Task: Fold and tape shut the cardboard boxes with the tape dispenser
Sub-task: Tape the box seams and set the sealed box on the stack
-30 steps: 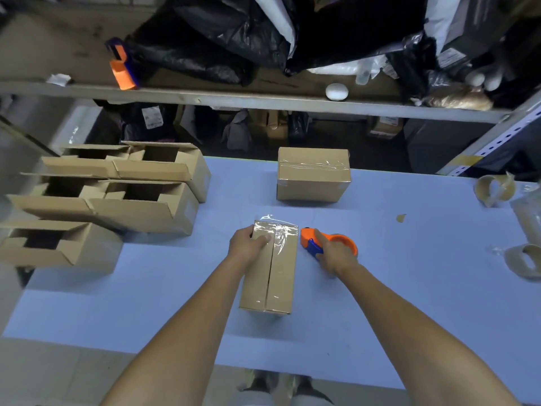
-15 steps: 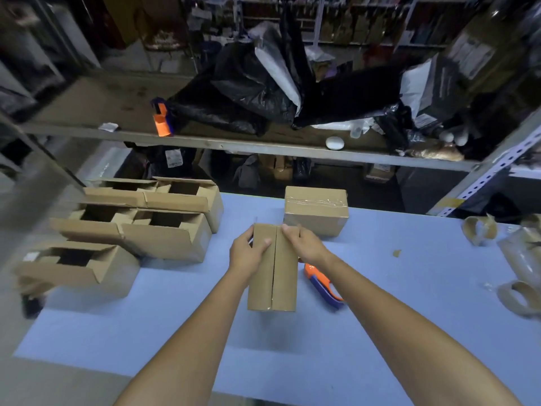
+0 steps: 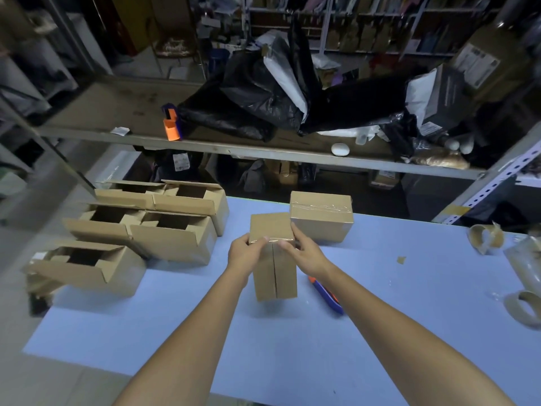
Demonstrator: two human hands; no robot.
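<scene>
Cardboard box (image 3: 274,278) upright | hands: left hand (image 3: 244,254), right hand (image 3: 308,254) both gripping its top corners

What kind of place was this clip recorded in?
Probably a packing or shipping stockroom: open cardboard boxes wait on a blue worktable, spent tape cores lie at its edge, and black parcel bags fill the metal shelving.

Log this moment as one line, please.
left hand grips box | right hand grips box | tape dispenser lies on table

Bare left hand (image 3: 244,254) and bare right hand (image 3: 307,254); both forearms are uncovered down to the frame's lower edge.
</scene>
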